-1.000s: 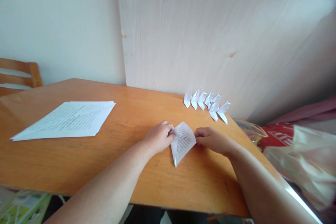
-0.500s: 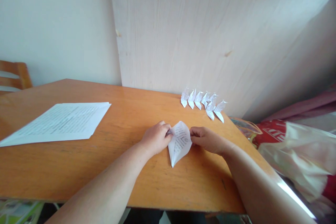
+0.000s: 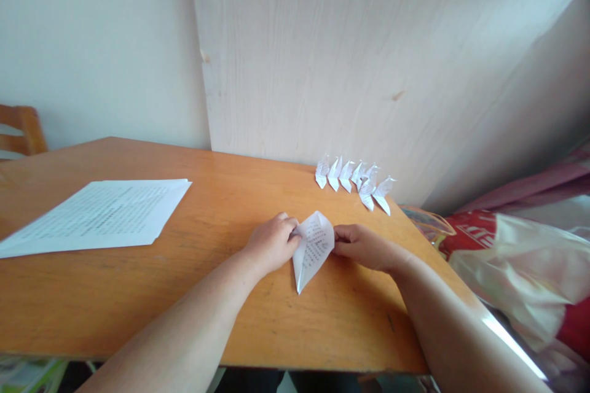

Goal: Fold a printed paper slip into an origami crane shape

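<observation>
Between my two hands is a folded sheet of printed paper (image 3: 313,252), kite-shaped, its narrow point toward me and its upper part bowed. My left hand (image 3: 275,242) pinches its left edge between thumb and curled fingers. On the opposite side my right hand (image 3: 357,245) is closed at the right edge, with thumb and forefinger on the paper. Some of the fingertips are hidden behind the sheet. Farther back stands a group of several folded paper figures (image 3: 346,177), white with printed lines, close to the wall side of the table.
A stack of printed sheets (image 3: 115,212) lies on the left of the wooden table (image 3: 184,295). Behind the table rises a pale wood panel (image 3: 295,73). Bags (image 3: 511,270) are piled beyond the right edge, and a wooden chair (image 3: 30,130) stands far left.
The view has shifted slightly, so everything sits a little farther left. Both hands keep their hold on the folded paper, whose bowed surface has turned only a little.
</observation>
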Tool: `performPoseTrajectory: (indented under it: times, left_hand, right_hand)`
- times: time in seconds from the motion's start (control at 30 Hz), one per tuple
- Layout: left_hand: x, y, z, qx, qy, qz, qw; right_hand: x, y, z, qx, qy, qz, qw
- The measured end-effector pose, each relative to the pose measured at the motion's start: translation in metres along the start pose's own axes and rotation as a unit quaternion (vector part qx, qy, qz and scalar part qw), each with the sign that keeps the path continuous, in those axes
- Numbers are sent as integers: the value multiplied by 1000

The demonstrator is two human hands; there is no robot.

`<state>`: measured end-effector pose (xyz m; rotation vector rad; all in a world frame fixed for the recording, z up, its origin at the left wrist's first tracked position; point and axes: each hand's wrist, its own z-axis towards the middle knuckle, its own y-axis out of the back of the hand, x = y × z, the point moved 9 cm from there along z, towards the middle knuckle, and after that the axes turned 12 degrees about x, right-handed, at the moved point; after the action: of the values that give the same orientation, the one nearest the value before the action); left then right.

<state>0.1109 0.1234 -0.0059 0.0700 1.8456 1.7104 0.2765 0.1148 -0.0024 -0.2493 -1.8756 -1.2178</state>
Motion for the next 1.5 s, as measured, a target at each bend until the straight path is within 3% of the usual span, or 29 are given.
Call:
performPoseTrajectory:
  times: [0.23,0.37,0.6,0.93,1.5]
  left_hand:
    - [-2,2,-1,2,5,12,1000]
    - [-3,2,-1,6,10,19,1000]
    - [-3,1,-1,-10,0,29,1000]
    - [2,4,-1,-54,16,-23,998]
    - [-13,5,-6,-45,-33,-18,998]
  right_hand:
    - [3,1,0,-30,20,-2,999]
    - [2,-7,5,2,20,-9,1000]
    - [-14,-7,12,-15,-49,-60,997]
    - [-17,-6,14,-48,-82,-142,985]
    - [-2,-7,7,-96,-147,-239,955]
